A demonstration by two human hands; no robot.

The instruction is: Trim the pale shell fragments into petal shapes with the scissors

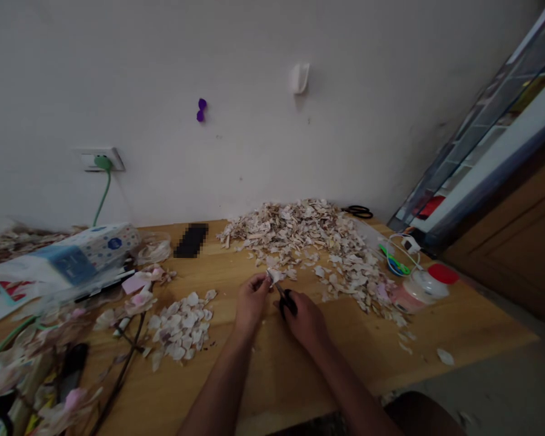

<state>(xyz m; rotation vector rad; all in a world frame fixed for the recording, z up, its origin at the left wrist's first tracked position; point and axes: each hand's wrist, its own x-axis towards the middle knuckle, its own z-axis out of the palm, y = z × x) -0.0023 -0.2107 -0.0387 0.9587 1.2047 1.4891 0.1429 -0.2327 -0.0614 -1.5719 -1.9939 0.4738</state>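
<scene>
My left hand (253, 298) has its thumb and fingers pinched on a pale, thin petal-like flake (275, 275) above the wooden table. Black-handled scissors (287, 303) are in my right hand (307, 319), their blades pointing up and left to the flake. Whether the blades are touching it is too small to tell. Just beyond both hands rises a large heap of dry, pale flakes (295, 227), which spreads down to the right. A smaller pile of rounder, whitish flakes (181, 327) lies left of my left forearm.
Artificial-looking flower branches (129, 357) and a tissue pack (95, 248) crowd the left side. A pixelated dark rectangle (191, 240) lies near the wall. Right of the heap are a red-lidded jar (424, 287), a white cable (411, 245) and another pair of black scissors (360, 211).
</scene>
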